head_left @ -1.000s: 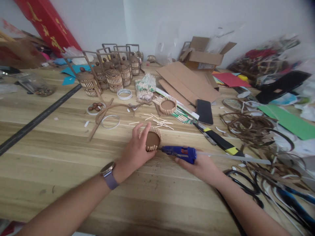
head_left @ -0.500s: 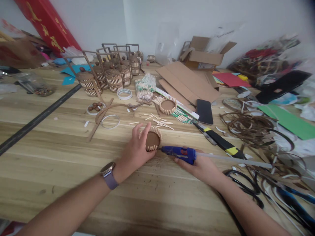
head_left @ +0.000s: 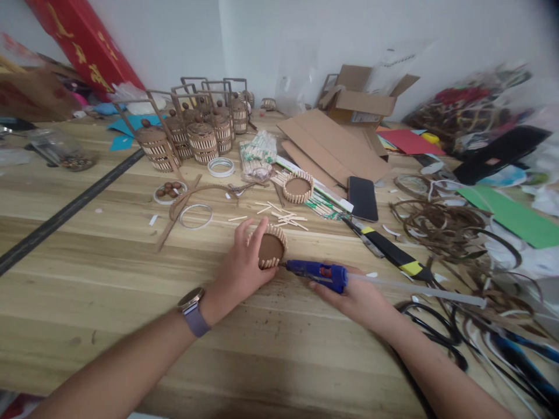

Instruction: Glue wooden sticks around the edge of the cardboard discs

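My left hand point(head_left: 244, 256) grips a round brown tray point(head_left: 271, 247) edged with short upright wooden sticks, fingers on its far left side and thumb along the near rim. In my right hand point(head_left: 353, 297) is a blue hot glue gun point(head_left: 321, 273), with a long glue stick point(head_left: 419, 289) out of its back. The gun's nozzle meets the near right rim of the tray, close to my left thumb. Loose wooden sticks point(head_left: 288, 219) lie just beyond the tray. A second stick-edged round tray point(head_left: 299, 187) sits farther back.
Several finished stick-walled baskets point(head_left: 203, 139) with tall handles stand at the back left. A utility knife point(head_left: 395, 253) and a phone point(head_left: 363, 199) lie right of centre. Coiled brown strips point(head_left: 441, 221) cover the right side. Black cable point(head_left: 430, 326) loops near my right forearm.
The back end of the glue stick has dipped slightly. My left hand, the tray and the gun's nozzle are almost where they were.
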Demonstrator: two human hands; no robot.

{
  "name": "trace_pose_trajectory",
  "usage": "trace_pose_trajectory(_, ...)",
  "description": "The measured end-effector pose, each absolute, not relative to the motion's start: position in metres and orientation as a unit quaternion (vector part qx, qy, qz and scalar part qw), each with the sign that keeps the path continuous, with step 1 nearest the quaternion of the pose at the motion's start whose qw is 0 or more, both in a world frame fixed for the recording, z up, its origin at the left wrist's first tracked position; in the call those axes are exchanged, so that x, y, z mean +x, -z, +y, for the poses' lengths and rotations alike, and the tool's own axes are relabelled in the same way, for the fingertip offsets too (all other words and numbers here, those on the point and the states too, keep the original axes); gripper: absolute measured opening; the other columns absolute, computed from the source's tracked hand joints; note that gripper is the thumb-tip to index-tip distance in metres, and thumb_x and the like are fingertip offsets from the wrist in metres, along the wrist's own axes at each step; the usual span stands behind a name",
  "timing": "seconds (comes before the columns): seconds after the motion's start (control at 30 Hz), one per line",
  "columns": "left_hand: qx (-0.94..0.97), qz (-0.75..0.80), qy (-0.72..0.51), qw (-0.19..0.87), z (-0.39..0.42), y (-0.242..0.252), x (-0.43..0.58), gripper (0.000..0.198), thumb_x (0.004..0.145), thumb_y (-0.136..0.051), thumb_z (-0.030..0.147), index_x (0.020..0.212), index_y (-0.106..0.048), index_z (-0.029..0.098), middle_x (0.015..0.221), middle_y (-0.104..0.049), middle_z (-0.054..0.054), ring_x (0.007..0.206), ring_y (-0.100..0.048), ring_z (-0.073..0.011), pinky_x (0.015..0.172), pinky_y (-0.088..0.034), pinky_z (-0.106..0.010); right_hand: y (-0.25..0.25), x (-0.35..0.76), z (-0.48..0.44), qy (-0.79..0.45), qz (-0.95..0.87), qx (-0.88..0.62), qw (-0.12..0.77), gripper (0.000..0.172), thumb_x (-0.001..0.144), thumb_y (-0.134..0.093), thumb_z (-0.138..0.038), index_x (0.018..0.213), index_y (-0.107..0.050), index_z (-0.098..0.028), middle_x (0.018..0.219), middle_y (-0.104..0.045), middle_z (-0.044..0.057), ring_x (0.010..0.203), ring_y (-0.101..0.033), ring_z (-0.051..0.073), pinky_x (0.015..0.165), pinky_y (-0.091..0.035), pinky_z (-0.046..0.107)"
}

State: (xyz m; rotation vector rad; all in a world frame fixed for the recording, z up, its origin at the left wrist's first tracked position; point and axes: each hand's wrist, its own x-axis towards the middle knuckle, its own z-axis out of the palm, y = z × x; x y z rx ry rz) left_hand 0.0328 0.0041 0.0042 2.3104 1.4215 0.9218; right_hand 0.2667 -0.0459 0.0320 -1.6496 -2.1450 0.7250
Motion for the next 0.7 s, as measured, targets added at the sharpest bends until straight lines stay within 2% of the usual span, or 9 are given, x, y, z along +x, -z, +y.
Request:
trace_pose_trajectory(0.37, 0.794, 0.500, -0.316, 0.139, 0.004, -0.005, 0.033, 0.107, 0.063, -0.081, 0.017, 0.147, -0.016, 0.030, 0.142, -0.028, -0.015, 0.136, -0.033, -0.0374, 0.100, -0.047, -0.054, -0.029, 0.266, -0.048, -0.182, -0.783, -0.559, 0.204, 0.027, 0.087, -0.053, -0.042, 0.093, -0.068, -0.020, 0.090, -0.073, 0.009, 0.082, -0.069, 0.024, 0.073, -0.054, 0.032)
trace_pose_trajectory(0.53, 0.797, 0.495, -0.317, 0.141, 0.004, -0.007, 0.033, 0.107, 0.064, -0.082, 0.019, 0.147, -0.015, 0.030, 0.143, -0.028, -0.015, 0.136, -0.032, -0.0372, 0.100, -0.047, -0.055, -0.045, 0.270, -0.047, -0.150, -0.799, -0.544, 0.209, 0.025, 0.088, -0.051, -0.040, 0.085, -0.065, -0.020, 0.077, -0.067, 0.008, 0.074, -0.065, 0.023, 0.068, -0.052, 0.033)
trace_pose_trajectory(0.6, 0.797, 0.495, -0.316, 0.139, 0.004, -0.007, 0.033, 0.107, 0.064, -0.082, 0.019, 0.147, -0.015, 0.030, 0.143, -0.028, -0.015, 0.136, -0.032, -0.0377, 0.100, -0.047, -0.056, -0.054, 0.275, -0.045, -0.193, -0.775, -0.563, 0.214, 0.026, 0.087, -0.052, -0.043, 0.087, -0.066, -0.021, 0.083, -0.069, 0.008, 0.077, -0.066, 0.023, 0.071, -0.052, 0.033)
trace_pose_trajectory(0.7, 0.797, 0.494, -0.320, 0.138, 0.004, -0.007, 0.033, 0.107, 0.064, -0.081, 0.019, 0.147, -0.016, 0.031, 0.143, -0.028, -0.015, 0.135, -0.033, -0.0381, 0.100, -0.047, -0.056, -0.063, 0.282, -0.042, -0.362, -0.740, -0.543, 0.163, 0.036, 0.087, -0.052, -0.054, 0.083, -0.069, -0.022, 0.084, -0.072, 0.005, 0.077, -0.066, 0.021, 0.072, -0.053, 0.033)
